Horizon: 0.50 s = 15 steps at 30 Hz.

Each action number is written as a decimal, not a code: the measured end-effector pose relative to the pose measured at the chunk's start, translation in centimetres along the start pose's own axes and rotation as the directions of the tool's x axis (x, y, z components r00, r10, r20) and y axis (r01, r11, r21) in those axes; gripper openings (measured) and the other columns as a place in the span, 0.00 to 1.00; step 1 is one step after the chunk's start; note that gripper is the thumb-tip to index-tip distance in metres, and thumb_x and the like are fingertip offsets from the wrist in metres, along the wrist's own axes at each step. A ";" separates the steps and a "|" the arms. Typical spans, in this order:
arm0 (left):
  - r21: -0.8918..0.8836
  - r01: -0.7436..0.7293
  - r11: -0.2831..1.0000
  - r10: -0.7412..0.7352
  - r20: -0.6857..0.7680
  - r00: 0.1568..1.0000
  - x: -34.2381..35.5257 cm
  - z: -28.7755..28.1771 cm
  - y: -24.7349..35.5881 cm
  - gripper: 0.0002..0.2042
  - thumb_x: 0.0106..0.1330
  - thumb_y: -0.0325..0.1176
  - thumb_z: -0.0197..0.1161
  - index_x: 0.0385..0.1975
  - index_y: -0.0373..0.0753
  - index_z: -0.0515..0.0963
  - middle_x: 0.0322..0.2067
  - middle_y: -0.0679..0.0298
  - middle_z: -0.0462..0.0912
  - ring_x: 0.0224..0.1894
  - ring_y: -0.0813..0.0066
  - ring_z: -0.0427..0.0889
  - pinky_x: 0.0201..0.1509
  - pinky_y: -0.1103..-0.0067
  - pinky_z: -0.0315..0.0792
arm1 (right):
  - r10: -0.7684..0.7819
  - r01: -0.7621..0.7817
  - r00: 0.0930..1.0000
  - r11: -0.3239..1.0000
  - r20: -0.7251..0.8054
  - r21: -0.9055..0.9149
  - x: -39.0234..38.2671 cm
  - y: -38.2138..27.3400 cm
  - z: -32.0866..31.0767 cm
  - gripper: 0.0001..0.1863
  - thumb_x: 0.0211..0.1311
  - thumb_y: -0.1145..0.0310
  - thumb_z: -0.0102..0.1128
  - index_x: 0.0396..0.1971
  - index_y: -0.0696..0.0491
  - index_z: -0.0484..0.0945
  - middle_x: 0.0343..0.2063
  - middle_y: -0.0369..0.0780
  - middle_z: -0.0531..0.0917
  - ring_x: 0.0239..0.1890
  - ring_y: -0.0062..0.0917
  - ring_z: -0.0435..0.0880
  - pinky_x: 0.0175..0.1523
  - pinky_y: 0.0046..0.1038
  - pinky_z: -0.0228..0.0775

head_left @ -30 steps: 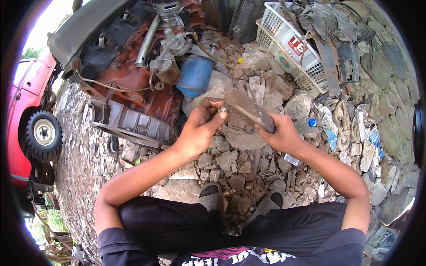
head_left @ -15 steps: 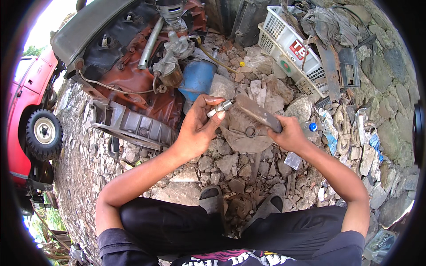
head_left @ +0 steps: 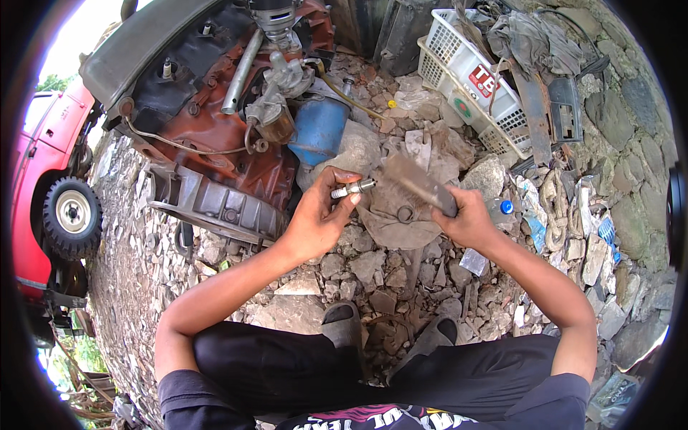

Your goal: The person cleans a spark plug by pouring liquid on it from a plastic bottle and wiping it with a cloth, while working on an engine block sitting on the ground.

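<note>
Between the thumb and fingers of my left hand [head_left: 320,215] is a spark plug [head_left: 352,188], its metal end pointing right. My right hand [head_left: 467,219] grips the near end of a worn brush [head_left: 416,182], which is smeared by motion. The brush head lies just right of the spark plug's tip, with a small gap between them. Below and beyond both hands, a dirty cloth [head_left: 398,228] is spread on the stones, with a dark ring [head_left: 405,214] lying on it.
A reddish-brown engine block [head_left: 215,143] with a blue oil filter [head_left: 319,130] stands at the far left. White plastic crates [head_left: 469,82] sit at the far right beside a stone wall [head_left: 616,122]. Broken stones [head_left: 365,265] cover the ground. A red vehicle [head_left: 54,165] is at the left.
The spark plug has tilted closer to level in my left hand. The brush in my right hand has shifted slightly and blurred, its head now a little apart from the plug.
</note>
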<state>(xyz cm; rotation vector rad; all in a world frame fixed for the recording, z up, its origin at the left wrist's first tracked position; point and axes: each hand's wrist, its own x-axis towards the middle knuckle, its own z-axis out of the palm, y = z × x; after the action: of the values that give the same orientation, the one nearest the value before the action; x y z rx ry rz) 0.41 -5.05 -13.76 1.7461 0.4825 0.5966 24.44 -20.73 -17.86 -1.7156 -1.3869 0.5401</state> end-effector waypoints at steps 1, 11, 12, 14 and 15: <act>0.012 0.024 1.000 -0.024 0.012 1.000 -0.1 0.1 -0.3 0.11 0.73 0.23 0.57 0.52 0.31 0.69 0.45 0.62 0.74 0.47 0.82 0.71 0.52 0.83 0.67 | -0.004 0.004 1.000 1.000 -0.029 0.019 0.2 -0.4 0.0 0.13 0.53 0.73 0.68 0.41 0.57 0.83 0.21 0.46 0.82 0.20 0.28 0.80 0.30 0.30 0.72; -0.214 0.161 0.964 -0.153 0.051 0.987 0.7 -1.0 -0.7 0.14 0.75 0.29 0.57 0.55 0.30 0.69 0.45 0.61 0.80 0.42 0.81 0.77 0.47 0.80 0.74 | 0.067 -0.067 0.987 0.998 0.147 -0.002 -0.5 2.5 2.6 0.10 0.59 0.72 0.68 0.39 0.60 0.82 0.19 0.38 0.79 0.22 0.17 0.73 0.30 0.28 0.69; -0.312 0.235 0.920 -0.218 0.089 0.972 0.7 -1.2 -0.6 0.15 0.76 0.31 0.57 0.56 0.29 0.69 0.46 0.59 0.81 0.43 0.78 0.78 0.49 0.78 0.77 | 0.122 -0.124 0.982 0.992 0.145 0.007 -0.7 2.5 2.5 0.11 0.60 0.70 0.69 0.40 0.59 0.82 0.20 0.41 0.81 0.22 0.19 0.76 0.30 0.30 0.71; -0.375 0.335 0.864 -0.323 0.095 0.941 0.5 -1.2 -0.5 0.17 0.77 0.36 0.56 0.56 0.29 0.70 0.47 0.57 0.83 0.42 0.75 0.81 0.51 0.76 0.78 | 0.152 -0.156 0.983 0.987 0.108 0.035 -0.7 1.8 2.4 0.13 0.61 0.67 0.69 0.41 0.59 0.82 0.21 0.43 0.82 0.22 0.20 0.78 0.31 0.31 0.72; -0.394 0.363 0.844 -0.352 0.105 0.930 0.6 -1.1 -0.5 0.18 0.76 0.37 0.56 0.56 0.29 0.70 0.47 0.57 0.83 0.42 0.75 0.82 0.51 0.76 0.78 | 0.126 -0.130 0.990 0.990 0.069 0.051 -0.4 0.8 2.4 0.14 0.62 0.66 0.69 0.42 0.59 0.82 0.21 0.43 0.82 0.22 0.20 0.78 0.31 0.31 0.72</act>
<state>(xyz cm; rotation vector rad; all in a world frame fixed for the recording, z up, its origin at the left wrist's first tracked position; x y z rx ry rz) 0.17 -3.76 -13.92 1.2225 0.6002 0.3688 22.94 -20.33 -19.92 -1.7643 -1.3005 0.7053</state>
